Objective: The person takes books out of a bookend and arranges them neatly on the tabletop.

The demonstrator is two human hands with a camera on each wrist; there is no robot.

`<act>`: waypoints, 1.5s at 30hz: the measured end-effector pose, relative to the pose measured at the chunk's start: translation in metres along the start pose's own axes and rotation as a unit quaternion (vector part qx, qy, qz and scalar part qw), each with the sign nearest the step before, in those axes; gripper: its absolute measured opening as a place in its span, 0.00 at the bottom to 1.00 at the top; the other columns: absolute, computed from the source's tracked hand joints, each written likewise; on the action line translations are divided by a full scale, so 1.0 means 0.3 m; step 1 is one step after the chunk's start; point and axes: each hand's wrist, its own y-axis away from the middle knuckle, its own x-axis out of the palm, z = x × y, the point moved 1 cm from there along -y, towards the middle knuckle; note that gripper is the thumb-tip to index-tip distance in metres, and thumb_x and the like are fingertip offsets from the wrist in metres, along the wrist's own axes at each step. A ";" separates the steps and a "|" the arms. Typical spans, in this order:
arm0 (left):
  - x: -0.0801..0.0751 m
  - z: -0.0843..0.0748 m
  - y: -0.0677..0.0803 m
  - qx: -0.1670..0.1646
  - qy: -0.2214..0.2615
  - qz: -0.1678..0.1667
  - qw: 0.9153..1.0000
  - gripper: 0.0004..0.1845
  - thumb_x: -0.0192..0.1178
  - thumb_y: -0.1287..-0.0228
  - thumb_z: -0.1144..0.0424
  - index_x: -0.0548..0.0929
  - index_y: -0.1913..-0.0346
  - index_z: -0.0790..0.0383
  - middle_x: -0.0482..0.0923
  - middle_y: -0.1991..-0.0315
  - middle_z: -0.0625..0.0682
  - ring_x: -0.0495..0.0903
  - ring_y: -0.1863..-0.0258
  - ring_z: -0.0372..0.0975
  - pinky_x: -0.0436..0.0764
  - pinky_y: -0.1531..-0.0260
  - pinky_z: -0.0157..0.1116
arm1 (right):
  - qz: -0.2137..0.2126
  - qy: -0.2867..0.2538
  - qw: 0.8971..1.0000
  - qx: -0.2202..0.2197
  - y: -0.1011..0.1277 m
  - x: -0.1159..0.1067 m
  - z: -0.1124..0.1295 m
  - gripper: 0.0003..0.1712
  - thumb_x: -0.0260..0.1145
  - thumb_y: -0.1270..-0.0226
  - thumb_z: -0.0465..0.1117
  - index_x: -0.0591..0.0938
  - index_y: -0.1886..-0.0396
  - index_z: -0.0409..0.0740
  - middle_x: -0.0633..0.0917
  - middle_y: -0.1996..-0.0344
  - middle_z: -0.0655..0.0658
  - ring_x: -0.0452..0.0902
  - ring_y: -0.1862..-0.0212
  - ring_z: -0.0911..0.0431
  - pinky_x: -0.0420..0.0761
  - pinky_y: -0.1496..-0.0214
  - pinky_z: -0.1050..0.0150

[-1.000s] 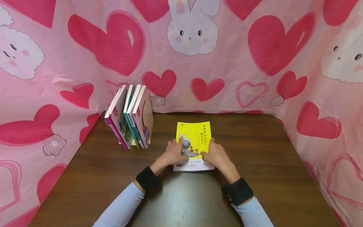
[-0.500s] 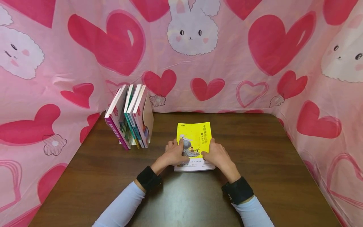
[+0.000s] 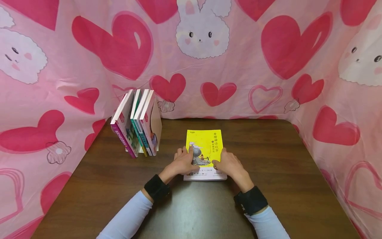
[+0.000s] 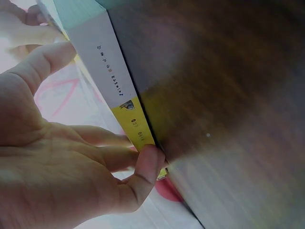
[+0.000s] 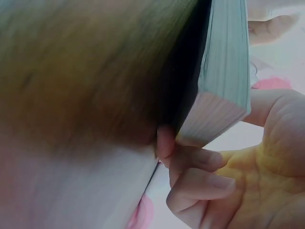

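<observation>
Yellow-covered, the book [image 3: 204, 153] lies flat near the middle of the wooden table [image 3: 268, 186], and you have it from both sides. Your left hand [image 3: 182, 162] grips the spine edge, thumb on the cover and fingertips [image 4: 148, 157] curled against the spine. Your right hand [image 3: 227, 164] grips the page edge, fingers [image 5: 190, 160] tucked at its lower corner. To the left stands a row of books [image 3: 134, 122], propped by a bookend [image 3: 156, 121], before the pink heart cloth [image 3: 268, 66].
</observation>
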 end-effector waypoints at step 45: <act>-0.082 0.063 0.053 0.033 0.081 -0.048 0.995 0.36 0.71 0.32 0.54 0.74 0.26 0.65 0.76 0.37 0.63 0.74 0.45 0.52 0.77 0.40 0.51 | 0.069 0.003 0.996 -0.054 0.043 -0.046 -0.016 0.47 0.72 0.29 0.47 0.58 0.23 0.30 0.77 0.69 0.41 0.74 0.70 0.47 0.74 0.65 0.57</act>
